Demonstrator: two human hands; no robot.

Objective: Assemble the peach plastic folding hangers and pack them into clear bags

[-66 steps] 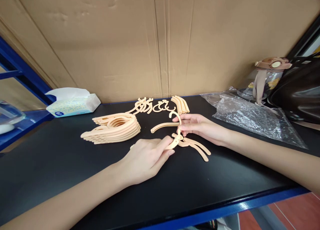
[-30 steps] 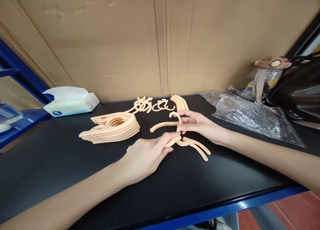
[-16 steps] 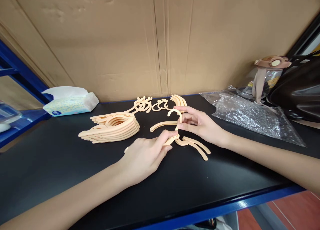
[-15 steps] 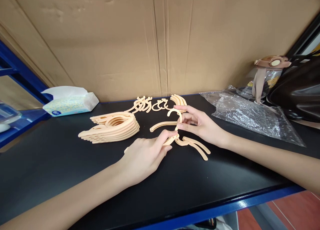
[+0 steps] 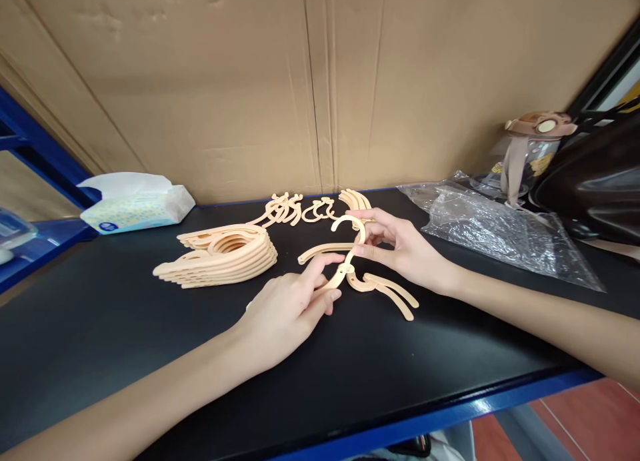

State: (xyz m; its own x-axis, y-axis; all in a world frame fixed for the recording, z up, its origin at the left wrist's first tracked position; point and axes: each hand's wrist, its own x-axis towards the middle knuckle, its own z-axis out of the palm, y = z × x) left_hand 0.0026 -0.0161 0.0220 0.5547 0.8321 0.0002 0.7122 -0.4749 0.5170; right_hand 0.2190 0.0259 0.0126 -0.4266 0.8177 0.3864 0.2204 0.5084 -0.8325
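Note:
My right hand [image 5: 397, 247] pinches a beige plastic hanger hook [image 5: 362, 231], its curve upright and opening to the left. Thumb and fingers of my left hand [image 5: 293, 307] are closed on a beige hanger arm [image 5: 331, 283] that meets the hook's lower end at a round joint; most of this arm is hidden by the hand. Just behind my hands lies a loose curved hanger arm [image 5: 323, 249]. Close by on the right, a hanger piece with two arms [image 5: 395, 294] rests on the black tabletop [image 5: 400, 381].
To the left sits a stack of folded hangers [image 5: 220, 261]. Loose hooks [image 5: 285, 209] and several nested arms [image 5: 354, 199] lie at the back. A tissue pack [image 5: 135, 207], clear plastic bag [image 5: 505, 227] and bottle [image 5: 537, 147] stand around, before a cardboard wall [image 5: 210, 81].
My left thumb and fingers have shifted slightly down and left along the arm, so the joint shows more. The hook has turned a little and shows more of its curve.

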